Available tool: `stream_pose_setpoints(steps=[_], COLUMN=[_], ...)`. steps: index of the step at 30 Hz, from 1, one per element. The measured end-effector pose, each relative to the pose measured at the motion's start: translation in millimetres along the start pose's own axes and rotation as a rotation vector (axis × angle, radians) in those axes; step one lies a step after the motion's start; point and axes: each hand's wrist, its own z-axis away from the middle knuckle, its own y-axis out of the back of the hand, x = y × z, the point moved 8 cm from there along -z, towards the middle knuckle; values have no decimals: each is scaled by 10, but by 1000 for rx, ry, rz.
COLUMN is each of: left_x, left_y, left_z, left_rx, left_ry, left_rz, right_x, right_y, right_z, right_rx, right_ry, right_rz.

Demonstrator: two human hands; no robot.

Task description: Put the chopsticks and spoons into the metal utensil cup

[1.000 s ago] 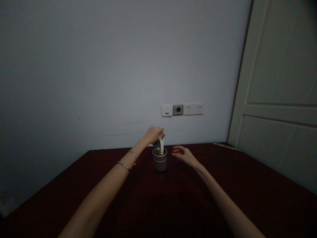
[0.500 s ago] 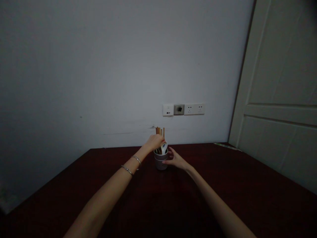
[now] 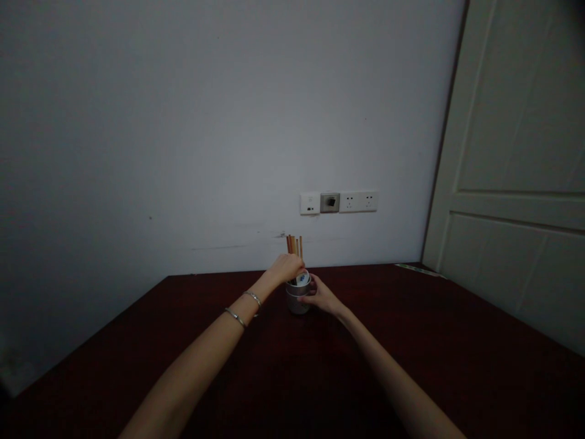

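At the far middle of the dark red wooden table (image 3: 411, 341), a small grey cylindrical cup (image 3: 297, 303) stands upright. It contains light brown wooden chopsticks (image 3: 294, 244) and a white ceramic spoon (image 3: 302, 278).

- **Left hand** (image 3: 287, 267): fingers closed round the chopsticks at the rim.
- **Right hand** (image 3: 321, 296): curled against the cup's right wall.
- **Assessment:** cup judged light, rigid and top-heavy when loaded, so best gripped low on the wall. Spoon judged fragile and probably slippery.
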Motion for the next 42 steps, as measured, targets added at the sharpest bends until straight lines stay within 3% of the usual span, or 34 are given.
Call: stream_pose_setpoints(steps=[7, 16, 29, 37, 42], left_x=[37, 8, -323, -647, -886], left_y=[-65, -49, 342, 140, -42], left_z=[25, 75, 444, 764, 1000], left_rx=[-59, -26, 434, 577, 630], left_ry=[-21, -27, 171, 386, 567], left_rz=[-154, -76, 327, 568, 707], right_x=[107, 150, 161, 153, 280], right_y=[51, 80, 69, 40, 220], right_z=[-36, -40, -41, 11, 102], right_rx=[52, 73, 63, 44, 165], right_ry=[48, 43, 47, 42, -70], right_rz=[33, 82, 79, 40, 214])
